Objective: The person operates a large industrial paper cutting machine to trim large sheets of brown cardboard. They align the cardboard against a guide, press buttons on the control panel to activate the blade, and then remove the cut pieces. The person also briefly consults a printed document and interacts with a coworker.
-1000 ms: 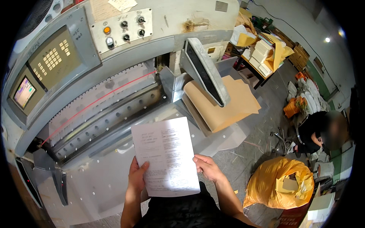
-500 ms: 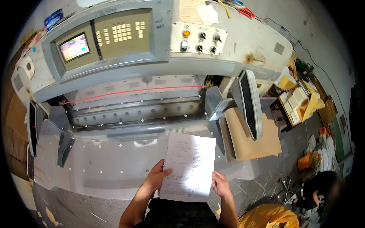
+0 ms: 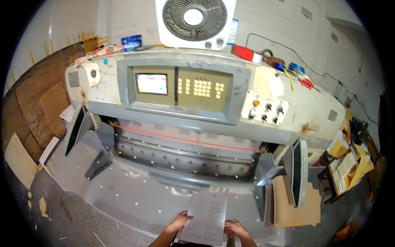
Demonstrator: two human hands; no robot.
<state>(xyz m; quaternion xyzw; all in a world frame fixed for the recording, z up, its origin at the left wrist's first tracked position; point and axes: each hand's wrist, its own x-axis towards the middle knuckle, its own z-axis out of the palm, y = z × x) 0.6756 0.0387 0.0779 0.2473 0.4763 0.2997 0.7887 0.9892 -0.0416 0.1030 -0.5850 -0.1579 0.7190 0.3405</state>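
White printed paper (image 3: 204,218) is held up in front of me at the lower middle, over the near edge of the grey machine table (image 3: 123,191). Whether it is one sheet or a thin stack, I cannot tell. My left hand (image 3: 180,221) grips its left edge, the thumb lying on the printed face. At the right edge, my right hand (image 3: 235,227) is closed on it, with the fingers partly behind the paper. Beyond the table, a red light line (image 3: 187,140) crosses the opening of a large paper cutter (image 3: 197,62).
Angled side guards (image 3: 101,148) flank the opening. Brown card sheets (image 3: 294,206) lean at the right. A lit screen (image 3: 152,84) and a knob panel (image 3: 264,108) face me. A white fan (image 3: 193,24) stands on top. Paper piles (image 3: 347,171) lie farther right.
My view has tilted up and swung left, bringing the fan and back wall into sight. The paper and both hands sit lower in the picture, still gripped the same way.
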